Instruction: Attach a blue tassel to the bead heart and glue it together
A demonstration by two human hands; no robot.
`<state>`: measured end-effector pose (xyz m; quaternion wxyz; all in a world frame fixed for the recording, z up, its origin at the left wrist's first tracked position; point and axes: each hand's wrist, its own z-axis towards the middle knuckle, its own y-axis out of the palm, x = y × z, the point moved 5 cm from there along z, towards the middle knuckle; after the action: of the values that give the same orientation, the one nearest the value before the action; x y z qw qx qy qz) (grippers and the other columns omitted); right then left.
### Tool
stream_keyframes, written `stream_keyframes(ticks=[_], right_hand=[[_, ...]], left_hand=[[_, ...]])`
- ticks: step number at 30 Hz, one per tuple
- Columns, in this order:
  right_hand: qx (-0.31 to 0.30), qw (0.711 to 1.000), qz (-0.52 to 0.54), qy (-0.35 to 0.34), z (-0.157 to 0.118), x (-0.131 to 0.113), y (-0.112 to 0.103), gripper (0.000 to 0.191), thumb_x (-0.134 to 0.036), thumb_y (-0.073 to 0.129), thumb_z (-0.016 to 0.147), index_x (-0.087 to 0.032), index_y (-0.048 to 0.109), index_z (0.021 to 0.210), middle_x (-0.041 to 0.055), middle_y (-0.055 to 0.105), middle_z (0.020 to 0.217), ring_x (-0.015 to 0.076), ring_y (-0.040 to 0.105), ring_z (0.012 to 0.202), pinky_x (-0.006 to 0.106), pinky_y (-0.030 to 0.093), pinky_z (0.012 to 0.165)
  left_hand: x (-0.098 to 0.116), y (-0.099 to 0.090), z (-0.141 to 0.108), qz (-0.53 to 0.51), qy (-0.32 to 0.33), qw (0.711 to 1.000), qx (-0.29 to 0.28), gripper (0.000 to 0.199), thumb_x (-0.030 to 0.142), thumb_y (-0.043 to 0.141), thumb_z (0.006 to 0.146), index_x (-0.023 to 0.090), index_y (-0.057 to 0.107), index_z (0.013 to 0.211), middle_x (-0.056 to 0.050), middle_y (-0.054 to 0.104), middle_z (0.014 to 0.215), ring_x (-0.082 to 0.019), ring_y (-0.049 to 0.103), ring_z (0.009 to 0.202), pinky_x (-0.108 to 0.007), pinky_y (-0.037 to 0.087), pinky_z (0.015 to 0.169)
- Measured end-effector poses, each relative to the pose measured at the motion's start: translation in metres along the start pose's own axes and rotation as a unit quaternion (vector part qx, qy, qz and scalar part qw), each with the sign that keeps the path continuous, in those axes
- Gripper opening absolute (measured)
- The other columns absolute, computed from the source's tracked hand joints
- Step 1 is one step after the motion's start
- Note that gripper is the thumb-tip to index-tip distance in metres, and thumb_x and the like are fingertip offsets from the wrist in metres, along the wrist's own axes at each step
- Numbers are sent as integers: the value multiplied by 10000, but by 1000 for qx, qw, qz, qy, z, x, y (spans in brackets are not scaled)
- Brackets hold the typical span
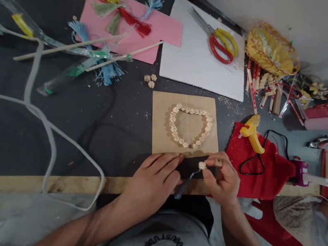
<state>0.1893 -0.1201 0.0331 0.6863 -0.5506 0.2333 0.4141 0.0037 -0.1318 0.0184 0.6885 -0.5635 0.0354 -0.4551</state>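
A heart outline of small pale flower-shaped pieces (173,129) lies on a square of brown paper (158,134). My right hand (224,178) pinches a pale flower piece (202,165) between thumb and forefinger, just below the paper. From that piece hangs a thin cord with a dark blue tassel (182,189), over the table edge. My left hand (156,176) lies at the lower edge of the paper, palm down, fingers extended and holding nothing. A few loose flower pieces (150,80) sit beyond the paper's upper left corner.
Scissors (221,44) rest on a white board (186,66). A yellow glue gun (253,133) lies on red cloth (271,174) at right, below a yellow basket (292,69). Tassels, sticks and pink paper (167,29) are at upper left; a white cable (53,142) loops at left.
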Motion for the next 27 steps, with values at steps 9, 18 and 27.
stream_keyframes(ticks=[9,18,27], right_hand=[[1,987,161,2,-11,9,-7,91,-291,665,902,-257,684,984,40,672,817,211,644,817,418,557,792],[-77,988,137,4,-9,13,5,95,-184,680,875,-244,664,947,31,682,860,179,660,870,430,562,987],[-51,990,132,15,-7,14,3,78,-176,683,860,-229,656,911,32,687,842,167,671,851,360,592,904]], left_hand=[[0,-6,6,1,-10,1000,9,187,135,533,976,143,689,874,-124,755,1167,-255,698,1093,-420,558,929],[2,1,22,85,-9,996,-4,313,24,468,914,93,687,1128,-106,741,1015,-256,683,907,-381,570,785],[6,6,30,143,5,989,-40,288,67,511,939,95,681,1169,-80,733,1040,-252,647,937,-351,573,765]])
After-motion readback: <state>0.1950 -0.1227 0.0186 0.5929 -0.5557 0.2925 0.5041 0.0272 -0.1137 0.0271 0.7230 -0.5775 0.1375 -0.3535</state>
